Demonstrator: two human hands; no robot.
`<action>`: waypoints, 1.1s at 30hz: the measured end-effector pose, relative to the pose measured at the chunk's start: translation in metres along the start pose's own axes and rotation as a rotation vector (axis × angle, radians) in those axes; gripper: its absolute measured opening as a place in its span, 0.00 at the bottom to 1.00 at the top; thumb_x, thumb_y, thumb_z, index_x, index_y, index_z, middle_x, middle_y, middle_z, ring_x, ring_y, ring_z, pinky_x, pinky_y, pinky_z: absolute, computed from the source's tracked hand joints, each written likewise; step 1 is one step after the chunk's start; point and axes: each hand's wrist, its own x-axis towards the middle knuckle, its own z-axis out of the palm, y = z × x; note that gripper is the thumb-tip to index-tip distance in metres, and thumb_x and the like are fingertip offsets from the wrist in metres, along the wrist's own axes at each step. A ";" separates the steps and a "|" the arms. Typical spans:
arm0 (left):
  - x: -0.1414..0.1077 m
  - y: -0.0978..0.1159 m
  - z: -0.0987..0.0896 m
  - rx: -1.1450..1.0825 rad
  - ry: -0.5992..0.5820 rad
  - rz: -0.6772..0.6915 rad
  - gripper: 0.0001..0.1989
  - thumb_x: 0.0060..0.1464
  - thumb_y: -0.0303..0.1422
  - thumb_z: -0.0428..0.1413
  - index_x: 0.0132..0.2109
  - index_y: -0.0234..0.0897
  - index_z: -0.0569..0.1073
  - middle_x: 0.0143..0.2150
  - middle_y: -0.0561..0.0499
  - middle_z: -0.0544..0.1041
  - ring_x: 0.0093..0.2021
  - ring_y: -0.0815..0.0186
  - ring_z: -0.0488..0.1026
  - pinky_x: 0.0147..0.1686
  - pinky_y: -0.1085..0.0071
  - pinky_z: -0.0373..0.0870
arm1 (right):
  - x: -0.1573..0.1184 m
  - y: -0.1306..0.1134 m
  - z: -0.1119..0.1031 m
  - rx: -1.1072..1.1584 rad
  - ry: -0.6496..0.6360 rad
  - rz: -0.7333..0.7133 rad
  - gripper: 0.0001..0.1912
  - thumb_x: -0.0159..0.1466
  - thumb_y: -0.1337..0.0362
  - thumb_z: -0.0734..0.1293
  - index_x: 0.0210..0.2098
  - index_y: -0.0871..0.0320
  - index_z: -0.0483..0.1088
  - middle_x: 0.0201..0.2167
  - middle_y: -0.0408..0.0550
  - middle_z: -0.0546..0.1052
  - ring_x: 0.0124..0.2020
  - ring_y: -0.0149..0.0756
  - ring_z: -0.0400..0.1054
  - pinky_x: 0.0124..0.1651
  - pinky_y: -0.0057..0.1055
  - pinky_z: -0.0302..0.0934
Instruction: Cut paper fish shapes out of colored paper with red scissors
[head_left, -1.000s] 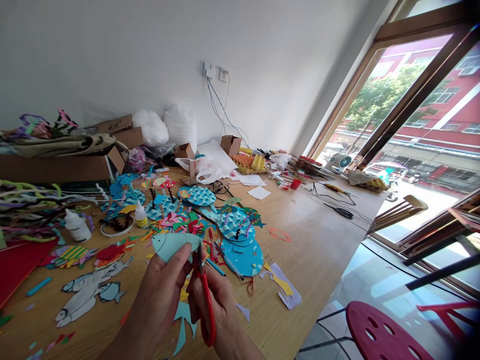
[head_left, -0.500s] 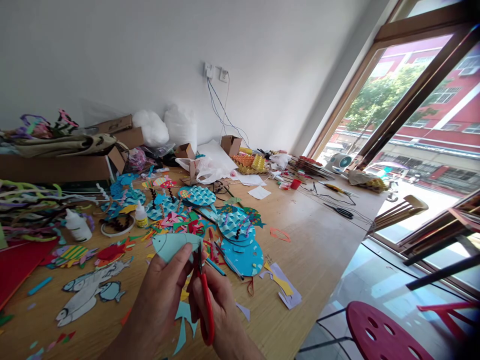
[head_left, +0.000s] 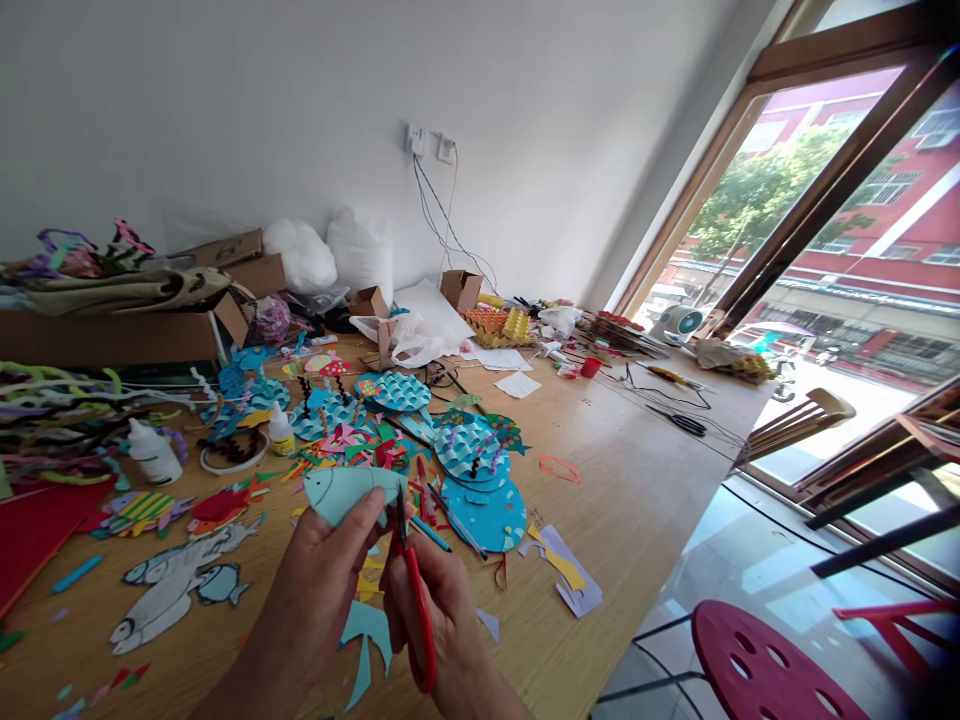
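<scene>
Between thumb and fingers, my left hand (head_left: 319, 570) pinches a pale blue paper fish (head_left: 339, 490) with a drawn eye and gill line. My right hand (head_left: 442, 600) grips red-handled scissors (head_left: 421, 620), their blades pointing up at the fish's tail end. How far the blades stand apart is hard to see. Beneath my hands a light blue paper offcut (head_left: 366, 640) lies on the wooden table. To the left are white paper fish cutouts (head_left: 169, 585) and a striped paper fish (head_left: 146, 508).
Glue bottles (head_left: 154, 455) stand at the left near pipe cleaners (head_left: 52, 410). Blue craft discs (head_left: 487, 510) lie ahead, beside colourful paper scraps. Purple paper (head_left: 581, 595) rests at the right. Black scissors (head_left: 679, 420) lie farther off. A red stool (head_left: 757, 660) stands beyond the table edge.
My right hand and the scissors have shifted slightly to the right at the tail. The paper fish stays nearly in place in my left hand.
</scene>
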 end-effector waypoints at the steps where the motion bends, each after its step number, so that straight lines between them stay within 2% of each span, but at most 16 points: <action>1: 0.000 0.000 0.000 0.003 0.002 0.002 0.06 0.43 0.35 0.64 0.28 0.39 0.78 0.26 0.57 0.80 0.30 0.66 0.76 0.33 0.75 0.72 | 0.000 -0.001 0.000 -0.002 0.002 0.007 0.32 0.54 0.33 0.59 0.20 0.57 0.57 0.12 0.37 0.58 0.14 0.24 0.50 0.17 0.22 0.46; 5: 0.001 0.001 -0.001 -0.012 -0.011 0.011 0.06 0.42 0.35 0.65 0.26 0.40 0.77 0.26 0.57 0.80 0.29 0.67 0.77 0.30 0.76 0.72 | 0.000 -0.001 -0.001 0.008 -0.008 0.025 0.31 0.54 0.33 0.59 0.20 0.57 0.58 0.12 0.36 0.57 0.14 0.23 0.49 0.17 0.21 0.45; 10: 0.000 0.004 0.001 -0.008 0.041 0.010 0.06 0.40 0.36 0.65 0.28 0.41 0.77 0.26 0.58 0.80 0.29 0.66 0.77 0.30 0.76 0.72 | 0.002 0.001 -0.002 0.025 -0.013 0.001 0.32 0.53 0.33 0.59 0.20 0.57 0.58 0.11 0.35 0.57 0.13 0.23 0.49 0.16 0.21 0.44; 15: 0.003 0.005 0.002 -0.010 0.035 0.023 0.07 0.40 0.35 0.65 0.28 0.40 0.76 0.25 0.57 0.80 0.29 0.66 0.76 0.29 0.75 0.71 | 0.003 0.005 -0.002 0.003 0.001 -0.010 0.32 0.53 0.33 0.59 0.18 0.57 0.56 0.10 0.35 0.56 0.12 0.22 0.48 0.15 0.21 0.42; 18: 0.005 0.004 0.000 0.013 0.060 0.008 0.08 0.39 0.35 0.66 0.29 0.39 0.76 0.24 0.58 0.78 0.27 0.67 0.74 0.28 0.75 0.70 | 0.002 0.003 -0.004 -0.031 0.001 -0.009 0.30 0.56 0.36 0.60 0.18 0.57 0.56 0.10 0.35 0.56 0.12 0.22 0.48 0.15 0.21 0.41; 22: 0.007 0.005 -0.003 0.022 0.027 0.004 0.09 0.39 0.37 0.65 0.28 0.39 0.76 0.25 0.57 0.78 0.27 0.67 0.73 0.28 0.75 0.68 | 0.000 -0.001 -0.007 -0.064 -0.030 0.034 0.24 0.59 0.45 0.61 0.19 0.57 0.57 0.12 0.36 0.57 0.13 0.22 0.49 0.15 0.21 0.44; 27: 0.009 0.006 -0.005 0.048 -0.033 0.040 0.08 0.42 0.38 0.64 0.29 0.40 0.77 0.26 0.57 0.79 0.29 0.66 0.73 0.30 0.74 0.69 | -0.002 0.002 -0.009 -0.100 -0.049 0.020 0.19 0.60 0.52 0.60 0.19 0.57 0.57 0.13 0.36 0.57 0.13 0.23 0.49 0.15 0.21 0.44; 33: 0.012 0.006 -0.009 0.091 -0.017 0.082 0.08 0.43 0.37 0.63 0.30 0.38 0.78 0.26 0.56 0.79 0.28 0.67 0.73 0.31 0.75 0.70 | -0.001 0.001 -0.009 -0.145 -0.054 0.037 0.19 0.59 0.52 0.61 0.19 0.57 0.57 0.13 0.36 0.56 0.13 0.23 0.49 0.15 0.21 0.42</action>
